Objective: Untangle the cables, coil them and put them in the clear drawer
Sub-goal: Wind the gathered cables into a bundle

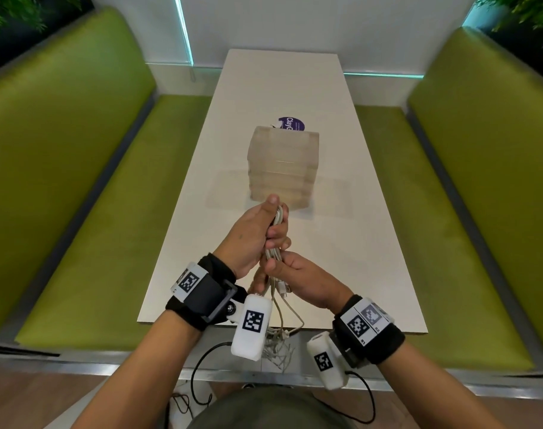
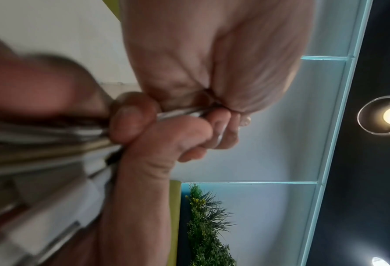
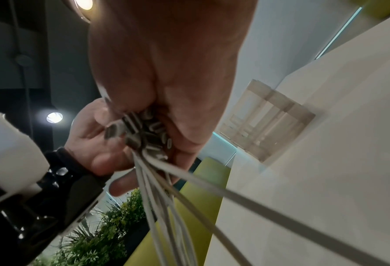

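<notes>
While both hands clasp the cables [image 1: 275, 243] lengthwise, left hand [image 1: 251, 233] farther out, right hand [image 1: 304, 280] nearer the body, loose ends hang past the worktop [image 1: 357, 212] edge, short of the clear drawer [image 1: 282, 164] ahead.

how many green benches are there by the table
2. One bench runs along the left side of the white table, the other bench along its right side. Nothing suggests more, though the near end is out of view.
</notes>
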The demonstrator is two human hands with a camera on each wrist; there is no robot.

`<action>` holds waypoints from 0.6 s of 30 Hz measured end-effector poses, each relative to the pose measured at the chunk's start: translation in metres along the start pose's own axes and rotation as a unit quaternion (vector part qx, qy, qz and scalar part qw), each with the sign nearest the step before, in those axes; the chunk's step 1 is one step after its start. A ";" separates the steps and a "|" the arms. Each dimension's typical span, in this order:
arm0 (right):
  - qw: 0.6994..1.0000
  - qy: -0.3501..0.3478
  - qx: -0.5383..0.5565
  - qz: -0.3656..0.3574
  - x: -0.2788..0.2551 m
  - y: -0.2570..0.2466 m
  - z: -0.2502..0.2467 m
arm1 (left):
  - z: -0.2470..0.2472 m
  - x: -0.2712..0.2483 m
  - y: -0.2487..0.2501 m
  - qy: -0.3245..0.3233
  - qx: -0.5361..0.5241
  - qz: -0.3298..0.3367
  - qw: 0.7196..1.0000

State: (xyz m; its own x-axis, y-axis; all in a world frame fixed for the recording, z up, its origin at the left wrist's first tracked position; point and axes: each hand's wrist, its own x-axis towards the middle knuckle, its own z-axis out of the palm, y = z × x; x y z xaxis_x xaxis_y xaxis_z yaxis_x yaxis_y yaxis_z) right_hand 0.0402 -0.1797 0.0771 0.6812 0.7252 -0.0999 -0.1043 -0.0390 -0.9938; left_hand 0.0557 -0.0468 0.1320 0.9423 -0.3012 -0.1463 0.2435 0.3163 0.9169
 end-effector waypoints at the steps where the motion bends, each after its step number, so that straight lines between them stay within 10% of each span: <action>1: 1.000 0.003 0.006 -0.002 0.001 0.000 0.000 | 0.000 0.001 0.000 0.002 0.002 0.003 1.000; 13: 0.992 0.115 0.044 -0.004 0.008 -0.010 0.008 | -0.017 0.002 -0.005 0.045 0.127 0.093 0.986; 18: 0.978 0.171 0.095 -0.074 0.007 -0.028 0.000 | -0.030 -0.012 -0.037 -0.045 0.185 0.012 0.982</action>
State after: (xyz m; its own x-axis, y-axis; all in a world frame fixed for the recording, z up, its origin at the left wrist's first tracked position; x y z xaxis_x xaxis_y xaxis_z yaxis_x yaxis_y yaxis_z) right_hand 0.0476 -0.1736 0.1045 0.8982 0.4395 0.0021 -0.0963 0.2015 -0.9748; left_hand 0.0425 -0.0277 0.0885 0.9181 -0.3821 -0.1050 0.1055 -0.0199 0.9942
